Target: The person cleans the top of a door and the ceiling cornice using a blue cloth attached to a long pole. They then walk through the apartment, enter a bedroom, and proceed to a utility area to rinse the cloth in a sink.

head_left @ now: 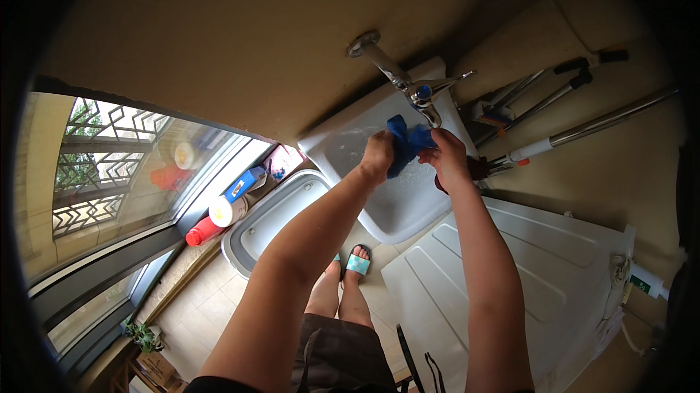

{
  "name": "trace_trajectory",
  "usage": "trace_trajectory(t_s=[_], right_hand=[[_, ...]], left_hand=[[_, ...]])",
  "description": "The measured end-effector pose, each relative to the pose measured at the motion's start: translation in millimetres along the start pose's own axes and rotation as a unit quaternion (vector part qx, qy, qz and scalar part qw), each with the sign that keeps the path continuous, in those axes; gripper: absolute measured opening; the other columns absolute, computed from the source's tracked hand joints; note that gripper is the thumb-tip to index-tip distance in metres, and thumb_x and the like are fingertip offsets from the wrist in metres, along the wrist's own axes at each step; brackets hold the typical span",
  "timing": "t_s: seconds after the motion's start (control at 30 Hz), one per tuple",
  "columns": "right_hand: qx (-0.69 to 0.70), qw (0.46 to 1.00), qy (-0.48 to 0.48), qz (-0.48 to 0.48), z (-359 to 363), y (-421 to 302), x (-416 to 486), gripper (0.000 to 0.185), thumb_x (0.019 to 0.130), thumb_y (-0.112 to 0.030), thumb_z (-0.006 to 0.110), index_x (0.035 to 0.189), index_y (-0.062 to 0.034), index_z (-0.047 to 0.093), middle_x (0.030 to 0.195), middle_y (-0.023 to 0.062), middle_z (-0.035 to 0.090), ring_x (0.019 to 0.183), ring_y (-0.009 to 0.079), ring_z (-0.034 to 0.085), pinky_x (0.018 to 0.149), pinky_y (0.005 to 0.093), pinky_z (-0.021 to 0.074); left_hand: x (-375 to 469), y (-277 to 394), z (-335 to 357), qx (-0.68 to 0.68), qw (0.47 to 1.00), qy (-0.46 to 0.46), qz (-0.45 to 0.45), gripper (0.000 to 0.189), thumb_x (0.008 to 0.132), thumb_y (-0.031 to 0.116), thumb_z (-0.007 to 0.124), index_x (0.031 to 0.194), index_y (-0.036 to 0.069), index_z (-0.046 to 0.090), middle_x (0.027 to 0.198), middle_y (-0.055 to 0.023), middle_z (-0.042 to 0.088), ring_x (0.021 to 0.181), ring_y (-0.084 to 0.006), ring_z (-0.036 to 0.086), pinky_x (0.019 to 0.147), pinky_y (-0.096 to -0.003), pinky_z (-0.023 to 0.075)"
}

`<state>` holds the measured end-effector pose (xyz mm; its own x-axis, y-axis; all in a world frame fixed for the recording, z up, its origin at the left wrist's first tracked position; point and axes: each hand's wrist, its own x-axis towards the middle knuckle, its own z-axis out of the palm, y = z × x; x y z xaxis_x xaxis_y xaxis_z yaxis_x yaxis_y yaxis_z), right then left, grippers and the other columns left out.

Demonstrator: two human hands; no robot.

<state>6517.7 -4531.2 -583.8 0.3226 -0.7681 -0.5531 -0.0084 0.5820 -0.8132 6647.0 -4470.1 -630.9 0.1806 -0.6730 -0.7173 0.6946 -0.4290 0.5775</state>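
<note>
A wet blue cloth [403,147] is stretched between my two hands over a white sink [355,147]. My left hand [378,155] grips its left side, fingers curled round it. At its right edge, just under the spout, my right hand [449,155] pinches the cloth between thumb and fingers. A chrome wall faucet [422,93] with a blue-marked lever hangs directly above the cloth. Water and some suds show in the basin. Something dark red, partly hidden behind my right wrist, sits at the sink's right rim; I cannot tell what it is.
A grey and white folding tub [235,240] stands left of the sink. On the window ledge are a red bottle [203,231], a white container [227,211] and a blue box [244,184]. At right are a white ridged appliance top [547,251] and several metal poles [590,118] leaning at the wall.
</note>
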Motion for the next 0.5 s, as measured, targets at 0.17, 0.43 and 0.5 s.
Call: trace_trajectory(t_s=[0.17, 0.43, 0.5], right_hand=[[0.019, 1.0, -0.006, -0.014, 13.3, -1.9, -13.8, 0.021, 0.086, -0.016, 0.051, 0.102, -0.0026, 0.054, 0.082, 0.0073, 0.058, 0.058, 0.0176, 0.055, 0.054, 0.0279, 0.0458], [-0.503, 0.839, 0.085, -0.188, -41.6, 37.7, -7.8, 0.018, 0.084, -0.014, 0.051, 0.097, -0.0039, 0.057, 0.092, 0.0133, 0.062, 0.075, 0.0285, 0.059, 0.062, 0.0349, 0.0469], [-0.512, 0.847, 0.08, -0.118, -45.2, 41.0, -4.4, 0.021, 0.079, -0.01, 0.055, 0.099, -0.0047, 0.056, 0.097, 0.0171, 0.06, 0.088, 0.0327, 0.057, 0.073, 0.0346, 0.0453]], left_hand=[[-1.3, 7.1, -10.8, 0.113, 0.992, 0.003, 0.051, 0.04, 0.086, 0.034, 0.05, 0.102, -0.002, 0.057, 0.091, -0.016, 0.061, 0.082, -0.0247, 0.058, 0.075, -0.0332, 0.0438], [-10.7, 10.1, -14.8, 0.047, 0.987, 0.014, 0.152, 0.031, 0.09, 0.031, 0.048, 0.107, 0.006, 0.055, 0.098, -0.0029, 0.058, 0.092, -0.0138, 0.05, 0.084, -0.032, 0.0374], [-17.1, 14.7, -11.9, -0.003, 0.989, -0.041, 0.142, 0.029, 0.091, 0.03, 0.047, 0.107, 0.007, 0.055, 0.099, -0.0022, 0.058, 0.093, -0.014, 0.051, 0.086, -0.0336, 0.0371]])
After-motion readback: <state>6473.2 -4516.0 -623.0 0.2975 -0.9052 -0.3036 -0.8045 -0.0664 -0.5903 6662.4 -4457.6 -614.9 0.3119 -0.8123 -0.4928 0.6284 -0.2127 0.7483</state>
